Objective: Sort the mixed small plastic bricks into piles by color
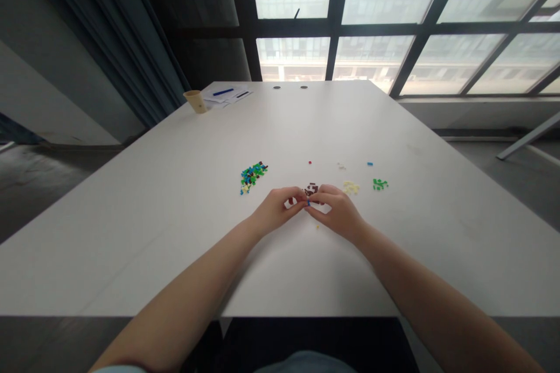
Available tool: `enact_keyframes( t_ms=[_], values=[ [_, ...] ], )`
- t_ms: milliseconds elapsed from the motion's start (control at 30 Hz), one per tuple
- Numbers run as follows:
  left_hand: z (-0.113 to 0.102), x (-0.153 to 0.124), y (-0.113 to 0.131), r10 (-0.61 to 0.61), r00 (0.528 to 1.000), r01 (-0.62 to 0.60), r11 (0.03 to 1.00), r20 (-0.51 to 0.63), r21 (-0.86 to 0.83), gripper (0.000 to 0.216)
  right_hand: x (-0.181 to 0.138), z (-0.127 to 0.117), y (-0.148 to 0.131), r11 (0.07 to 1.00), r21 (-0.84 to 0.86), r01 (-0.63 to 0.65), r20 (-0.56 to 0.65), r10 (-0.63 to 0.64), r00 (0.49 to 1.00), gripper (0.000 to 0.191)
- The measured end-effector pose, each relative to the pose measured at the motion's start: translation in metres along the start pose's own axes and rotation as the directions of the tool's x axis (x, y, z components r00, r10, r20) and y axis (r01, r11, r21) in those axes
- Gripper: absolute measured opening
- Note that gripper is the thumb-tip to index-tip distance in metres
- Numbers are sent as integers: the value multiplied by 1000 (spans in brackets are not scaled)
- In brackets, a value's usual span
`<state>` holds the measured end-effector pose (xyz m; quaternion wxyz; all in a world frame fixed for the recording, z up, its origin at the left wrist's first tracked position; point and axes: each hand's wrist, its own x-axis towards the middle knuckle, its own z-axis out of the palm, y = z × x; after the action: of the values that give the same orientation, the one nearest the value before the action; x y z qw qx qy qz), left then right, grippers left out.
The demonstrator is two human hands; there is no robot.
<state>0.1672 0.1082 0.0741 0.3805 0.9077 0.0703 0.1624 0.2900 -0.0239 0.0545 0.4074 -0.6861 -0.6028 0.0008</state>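
Between the fingertips of both hands is a small blue building brick (308, 202), mostly covered by the fingers. My left hand (280, 207) pinches it from the left, and my right hand (336, 210) pinches it from the right. Just beyond the fingers lies a pile of dark brown bricks (312, 187), partly hidden by the hands. A tiny yellow piece (317, 227) rests on the table below my right hand. Whether the blue brick is one piece or several joined is too small to tell.
On the white table (153, 215) lie a mixed brick pile (252, 176), pale yellow bricks (350, 187), green bricks (380, 184), whitish pieces (341, 166), a red piece (310, 162) and a blue brick (370, 164). A paper cup (196, 102) stands near papers (216, 98) and a pen (223, 92).
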Motion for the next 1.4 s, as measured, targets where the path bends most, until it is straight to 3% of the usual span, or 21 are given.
enact_keyframes(
  t_ms=[133,233,300,400,500,600,800,900,1000,1067,1167,1233,1333,1400],
  values=[
    [-1,1,0,-27,999,26,1000,-46,-7,17,4,-8,6,997,-63,-38,13,39,999,13],
    [-4,1,-1,-43,996,43,999,-83,-4,19,13,-39,34,961,-210,-179,-27,177,984,15],
    [-6,0,-2,-47,995,46,999,-83,-5,20,20,-66,61,859,-367,-358,-118,338,934,17],
    [-8,0,-3,-47,997,46,999,-69,-13,19,27,-99,100,605,-562,-564,-188,570,799,19],
    [-10,-1,-4,-38,997,37,999,-63,-14,19,30,-111,123,443,-667,-599,-186,680,710,20],
    [-9,-1,-6,-30,997,29,1000,-65,-11,19,33,-106,131,397,-717,-573,-148,717,682,21],
    [-10,0,-10,-25,996,25,1000,-90,6,19,36,-99,136,384,-745,-546,-160,691,705,23],
    [-26,2,-18,-61,975,74,996,-213,53,18,36,-104,129,428,-704,-566,-218,628,747,24],
    [-55,1,-38,-140,881,228,963,-452,146,22,38,-107,103,554,-577,-600,-285,552,783,29],
    [-74,-2,-57,-172,819,355,901,-547,248,23,38,-104,77,645,-472,-601,-300,523,797,33],
    [-88,-6,-80,-285,808,505,786,-515,358,23,34,-96,50,751,-383,-538,-268,467,843,40],
    [-86,-6,-89,-353,817,539,748,-457,387,23,30,-93,52,758,-404,-513,-260,443,858,33],
    [-74,-5,-90,-370,836,533,721,-405,443,23,25,-96,84,672,-533,-515,-235,466,853,19],
    [-68,-4,-87,-367,845,527,696,-390,488,23,24,-102,110,585,-611,-533,-220,522,824,23]
  ],
)
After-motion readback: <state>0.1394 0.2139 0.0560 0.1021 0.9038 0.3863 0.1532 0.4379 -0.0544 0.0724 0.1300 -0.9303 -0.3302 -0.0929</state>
